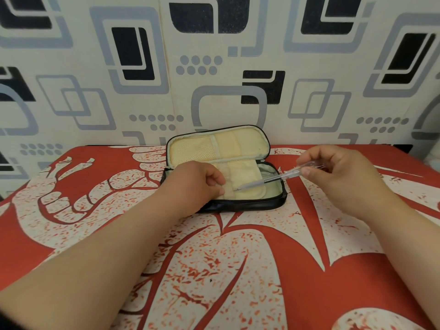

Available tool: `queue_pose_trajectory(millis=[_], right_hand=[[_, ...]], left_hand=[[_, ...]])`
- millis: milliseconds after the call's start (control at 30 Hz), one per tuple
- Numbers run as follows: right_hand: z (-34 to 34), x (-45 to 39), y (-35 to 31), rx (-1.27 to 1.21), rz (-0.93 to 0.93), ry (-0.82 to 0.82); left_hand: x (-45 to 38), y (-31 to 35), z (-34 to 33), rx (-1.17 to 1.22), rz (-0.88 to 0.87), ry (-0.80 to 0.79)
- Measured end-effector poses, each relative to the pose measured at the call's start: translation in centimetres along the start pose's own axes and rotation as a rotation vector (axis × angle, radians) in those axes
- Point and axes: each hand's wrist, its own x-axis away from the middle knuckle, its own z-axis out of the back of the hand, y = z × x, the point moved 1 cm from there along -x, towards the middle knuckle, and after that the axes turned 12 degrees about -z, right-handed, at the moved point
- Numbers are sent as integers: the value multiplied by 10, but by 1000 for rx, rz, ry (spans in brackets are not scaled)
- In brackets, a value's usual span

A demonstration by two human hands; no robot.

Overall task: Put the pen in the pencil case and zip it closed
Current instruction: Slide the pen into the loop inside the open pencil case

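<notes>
A black pencil case (pixel 240 206) lies open at the far middle of the table, its lid (pixel 219 145) standing up with a cream lining and mesh pocket. My left hand (pixel 195 182) rests on the case's left half, fingers pinching the cream inner flap (pixel 242 173). My right hand (pixel 340 172) holds a clear pen (pixel 269 180) by its rear end. The pen slants down to the left, its tip over the case's inside, near the flap and my left fingertips.
The table is covered by a red cloth with large cream leaf shapes (pixel 238 270). A wall with grey and black squares (pixel 214 55) stands right behind the case. A pale object (pixel 434 158) shows at the far right edge.
</notes>
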Motion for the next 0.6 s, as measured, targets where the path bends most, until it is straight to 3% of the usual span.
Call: queue_pose_trajectory(millis=[267, 600], right_hand=[[-9, -4, 8, -83, -99, -33], [-5, -5, 8, -65, -78, -27]], left_hand=[[0, 0, 2, 21, 13, -22], [3, 0, 4, 62, 4, -26]])
